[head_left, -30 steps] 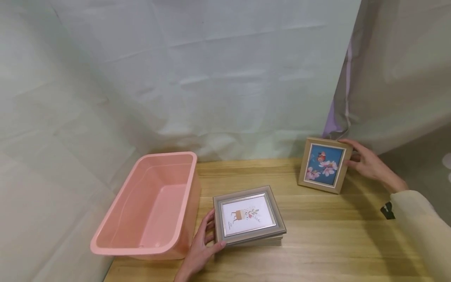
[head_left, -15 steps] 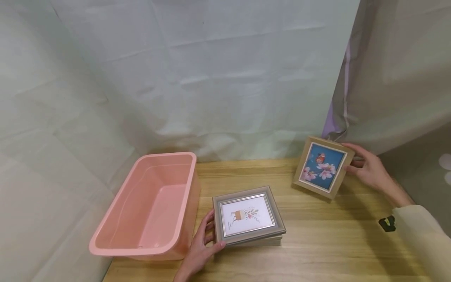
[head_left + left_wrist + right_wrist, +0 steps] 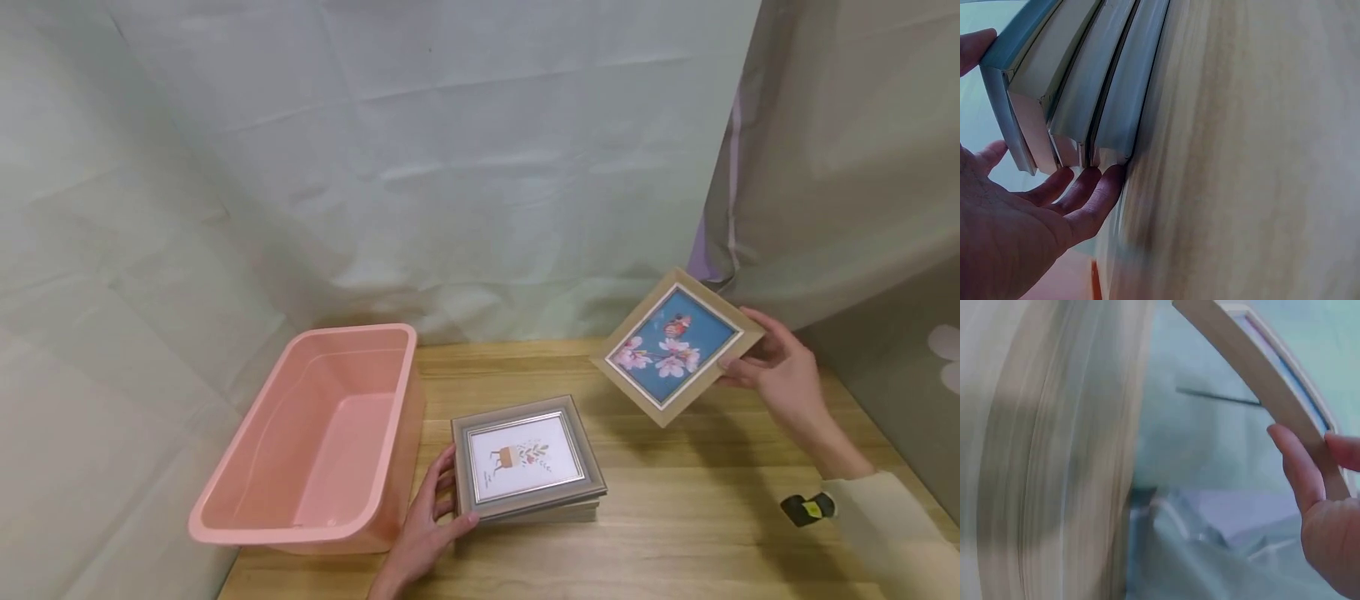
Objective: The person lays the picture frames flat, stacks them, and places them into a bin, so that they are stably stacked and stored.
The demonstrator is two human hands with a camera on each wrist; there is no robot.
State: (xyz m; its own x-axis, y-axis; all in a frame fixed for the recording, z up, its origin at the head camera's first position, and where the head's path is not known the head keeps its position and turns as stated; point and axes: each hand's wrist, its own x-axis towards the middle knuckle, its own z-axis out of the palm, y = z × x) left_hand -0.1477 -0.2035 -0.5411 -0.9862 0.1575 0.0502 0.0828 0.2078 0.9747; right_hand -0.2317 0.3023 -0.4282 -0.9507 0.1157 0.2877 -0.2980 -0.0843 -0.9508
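Stacked frames (image 3: pixel 528 458) lie between the pink tub (image 3: pixel 281 535) and a held frame (image 3: pixel 675 346).

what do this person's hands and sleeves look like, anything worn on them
The left hand and right hand are bare, with no gloves showing. On the right, a plain, pale cream sleeve shows, with a small black item bearing a yellow mark at its cuff. No left sleeve is in view.
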